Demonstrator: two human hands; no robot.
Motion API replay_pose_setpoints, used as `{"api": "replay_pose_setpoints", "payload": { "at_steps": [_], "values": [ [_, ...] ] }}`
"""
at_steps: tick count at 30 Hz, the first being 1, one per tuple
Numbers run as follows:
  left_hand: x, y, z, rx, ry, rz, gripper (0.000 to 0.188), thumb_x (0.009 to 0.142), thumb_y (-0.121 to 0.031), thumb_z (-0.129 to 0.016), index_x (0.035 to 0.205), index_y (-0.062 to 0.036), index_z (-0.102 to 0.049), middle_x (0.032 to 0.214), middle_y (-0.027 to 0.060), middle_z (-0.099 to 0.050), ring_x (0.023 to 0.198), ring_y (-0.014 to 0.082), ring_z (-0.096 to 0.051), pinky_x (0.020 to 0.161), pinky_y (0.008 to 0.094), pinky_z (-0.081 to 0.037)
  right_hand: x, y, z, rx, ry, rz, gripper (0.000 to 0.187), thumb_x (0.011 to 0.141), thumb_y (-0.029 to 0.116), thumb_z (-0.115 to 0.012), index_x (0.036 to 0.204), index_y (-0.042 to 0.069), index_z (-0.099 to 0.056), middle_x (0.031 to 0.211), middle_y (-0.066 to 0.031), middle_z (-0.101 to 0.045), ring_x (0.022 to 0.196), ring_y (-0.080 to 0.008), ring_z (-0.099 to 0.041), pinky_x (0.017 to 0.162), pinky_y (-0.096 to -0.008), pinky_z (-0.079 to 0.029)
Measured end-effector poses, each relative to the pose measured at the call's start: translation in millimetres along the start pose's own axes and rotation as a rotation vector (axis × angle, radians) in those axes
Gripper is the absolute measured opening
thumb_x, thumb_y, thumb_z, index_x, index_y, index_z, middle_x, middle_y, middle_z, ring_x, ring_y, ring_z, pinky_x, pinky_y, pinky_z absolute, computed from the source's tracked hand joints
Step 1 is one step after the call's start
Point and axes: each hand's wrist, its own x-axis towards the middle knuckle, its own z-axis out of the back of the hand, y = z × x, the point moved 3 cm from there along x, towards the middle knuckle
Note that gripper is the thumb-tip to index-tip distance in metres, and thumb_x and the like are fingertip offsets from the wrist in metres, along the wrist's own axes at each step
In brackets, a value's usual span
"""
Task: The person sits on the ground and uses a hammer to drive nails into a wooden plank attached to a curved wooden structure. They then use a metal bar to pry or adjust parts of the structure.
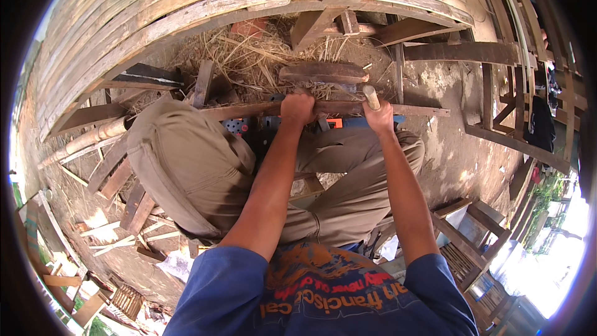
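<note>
A long brown wooden board lies crosswise in front of my bent legs. My left hand is closed over it near the middle; a small dark piece shows just left of the knuckles, its kind unclear. Farther right, my right hand is wrapped round a pale, round wooden handle, whose end points up and away from me. What the handle belongs to is hidden by the hand and board. Just beyond both hands, a thick short wood block rests on straw-like shavings.
A large slatted wooden platform spans the far side. Straw and shavings litter the ground beneath it. Wood offcuts lie at my left. A wooden frame stands at the right, and a slatted wooden piece sits nearer me.
</note>
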Motion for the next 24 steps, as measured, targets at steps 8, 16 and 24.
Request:
{"api": "replay_pose_setpoints", "payload": {
  "at_steps": [8, 16, 24],
  "values": [
    [0, 1, -6, -0.021, -0.017, -0.023, 0.031, 0.078, -0.045, -0.072, 0.086, -0.0145, -0.074, 0.08, 0.0078, -0.074, 0.079, 0.0273, -0.073, 0.071, 0.039, -0.058, 25, 5, -2, -0.125, 0.121, -0.094, 0.029, 0.081, 0.029, -0.069, 0.088, 0.002, -0.073, 0.083, -0.0256, -0.068, 0.087, -0.0466, -0.065, 0.078, -0.0504, -0.054],
    [-1, 1, -5, -0.005, -0.092, -0.033, 0.021, 0.075, -0.032, -0.075, 0.082, -0.0131, -0.074, 0.081, 0.0091, -0.074, 0.077, 0.0265, -0.073, 0.074, 0.0387, -0.057, 48, 10, -5, -0.2, 0.277, -0.182, 0.038, 0.08, 0.03, -0.067, 0.088, -0.007, -0.07, 0.085, -0.0319, -0.067, 0.086, -0.0464, -0.068, 0.076, -0.0482, -0.054],
    [2, 3, -14, 0.029, -0.125, -0.05, 0.026, 0.072, -0.031, -0.075, 0.089, -0.013, -0.07, 0.077, 0.0087, -0.072, 0.08, 0.0268, -0.073, 0.07, 0.0374, -0.058, 73, -10, 0, -0.009, 0.295, -0.32, 0.039, 0.081, 0.033, -0.067, 0.083, -0.007, -0.069, 0.081, -0.0292, -0.068, 0.083, -0.0403, -0.07, 0.075, -0.0459, -0.054]
  ]
}}
